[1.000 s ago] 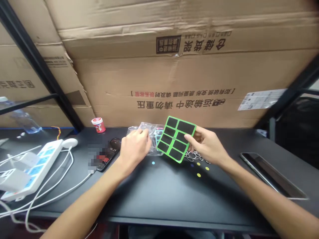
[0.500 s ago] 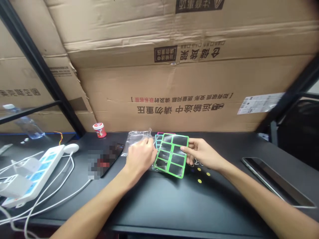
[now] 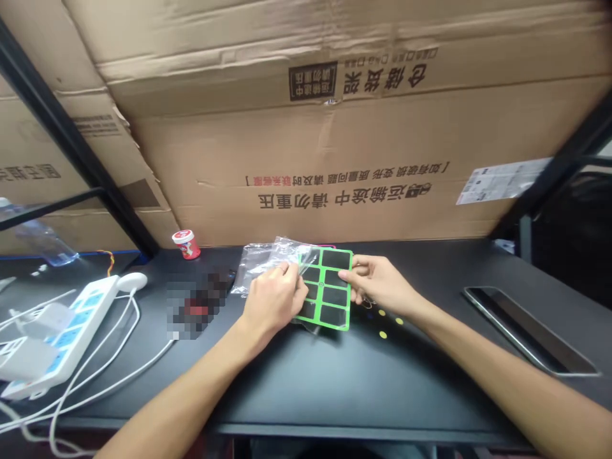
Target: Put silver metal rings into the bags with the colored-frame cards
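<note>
My right hand (image 3: 380, 280) is closed on the right edge of a green-framed card (image 3: 321, 285) with a grid of see-through windows, its thumb on the front. My left hand (image 3: 275, 294) is closed, fingers pinched on a clear plastic bag (image 3: 258, 258). The bag overlaps the card's upper left part, and my left fingers hide part of the card's left side. A pink edge of another piece (image 3: 327, 247) shows behind the green card. Below my right fingers is a thin wire-like loop (image 3: 367, 304), too small to name. Small yellow discs (image 3: 383, 335) lie nearby on the black table.
A phone-like dark slab (image 3: 528, 331) lies at the right. To the left are a red jar with a white lid (image 3: 186, 245), a blurred dark object (image 3: 203, 306), a white power strip (image 3: 71, 338) with cables and a plastic bottle (image 3: 45, 239). Cardboard (image 3: 344, 140) stands behind.
The green card has moved left and become more upright, its left part now behind the plastic bag. My right hand moved left with it. The whole view has shifted slightly.
</note>
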A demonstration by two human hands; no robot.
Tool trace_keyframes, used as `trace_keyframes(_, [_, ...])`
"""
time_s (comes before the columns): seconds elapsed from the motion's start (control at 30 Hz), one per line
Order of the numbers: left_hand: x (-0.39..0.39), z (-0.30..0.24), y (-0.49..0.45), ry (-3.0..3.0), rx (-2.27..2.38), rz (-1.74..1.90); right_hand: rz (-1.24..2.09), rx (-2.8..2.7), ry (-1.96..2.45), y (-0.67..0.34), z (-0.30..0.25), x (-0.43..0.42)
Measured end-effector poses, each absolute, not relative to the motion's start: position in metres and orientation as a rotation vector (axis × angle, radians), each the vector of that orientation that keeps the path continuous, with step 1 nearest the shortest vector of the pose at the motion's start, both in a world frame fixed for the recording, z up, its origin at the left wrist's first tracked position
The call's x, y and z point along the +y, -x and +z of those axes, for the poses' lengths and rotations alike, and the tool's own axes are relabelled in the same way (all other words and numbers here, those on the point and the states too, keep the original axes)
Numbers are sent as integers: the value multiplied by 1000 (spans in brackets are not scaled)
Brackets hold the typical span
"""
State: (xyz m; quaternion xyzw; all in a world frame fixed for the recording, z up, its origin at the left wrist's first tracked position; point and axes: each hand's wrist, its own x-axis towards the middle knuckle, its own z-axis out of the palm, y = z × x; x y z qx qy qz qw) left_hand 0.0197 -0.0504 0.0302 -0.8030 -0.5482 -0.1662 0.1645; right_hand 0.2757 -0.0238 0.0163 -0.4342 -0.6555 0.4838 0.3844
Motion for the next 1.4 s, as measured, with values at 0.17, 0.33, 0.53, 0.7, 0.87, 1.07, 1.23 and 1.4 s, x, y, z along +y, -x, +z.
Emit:
trace_keyframes(0.17, [-55, 29, -23, 2405, -1470, -687, 1089, -1673, 1115, -267, 10, -31])
trace_keyframes(0.33, [-62, 27, -25, 2440, -1298, -927, 1061, -1705, 1153, -265, 9, -33])
trace_keyframes(0.53, [-68, 22, -30, 2539, -1103, -1019, 1319, -1736, 881, -255, 15, -41])
trace_keyframes(0.7, [-77, 19, -37, 2778, -949, -1166, 1274, -1641, 1007, -253, 12, -44])
trace_keyframes(0.87, [-76, 29, -27, 2960, -943, -954, 1413, -1637, 1160, -256, 10, -44])
trace_keyframes(1.07, [-63, 38, -13, 2930, -725, -263, 1423, -1771, 1318, -257, 8, -48])
trace_keyframes(1.23, [-62, 32, -17, 2960, -750, -214, 1354, -1961, 1367, -260, 2, -49])
trace_keyframes(1.4, [-61, 30, -17, 2998, -806, -203, 1051, -2196, 1259, -262, 0, -47])
